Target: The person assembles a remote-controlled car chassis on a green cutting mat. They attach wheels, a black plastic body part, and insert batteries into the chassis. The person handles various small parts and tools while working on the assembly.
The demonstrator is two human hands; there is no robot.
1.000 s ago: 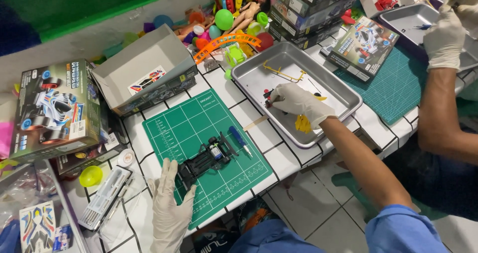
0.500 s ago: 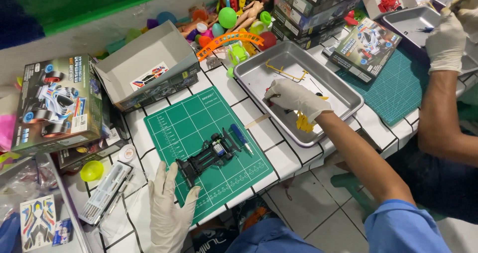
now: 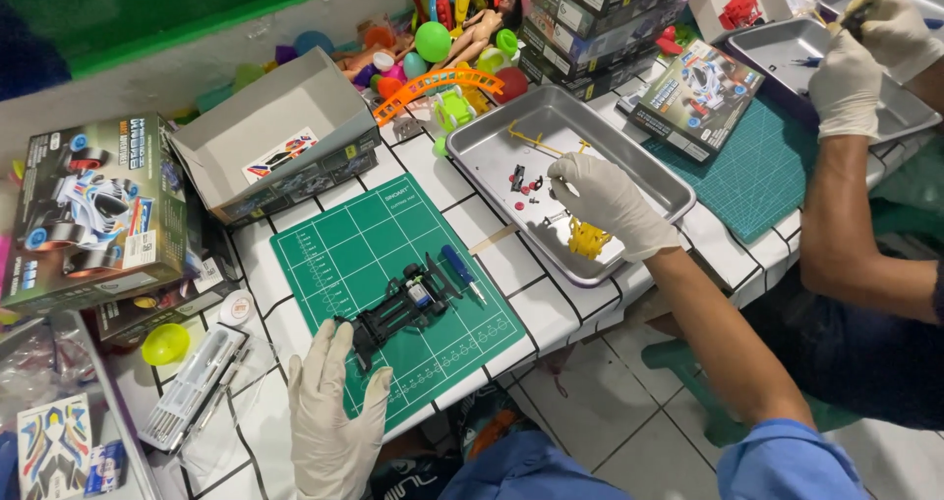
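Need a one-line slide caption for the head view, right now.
Gloved left hand steadies a black toy car chassis on a green cutting mat; gloved right hand reaches into a metal tray of small parts.

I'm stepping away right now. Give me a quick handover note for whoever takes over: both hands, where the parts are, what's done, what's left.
Left hand: gloved, flat on the green cutting mat, touching the black toy car chassis, holding nothing.
Right hand: gloved, reaching into the metal tray among small red parts and a yellow part frame; grip unclear.
Blue screwdriver lies beside the chassis.
Done: chassis partly built.
Left: tray parts still loose.
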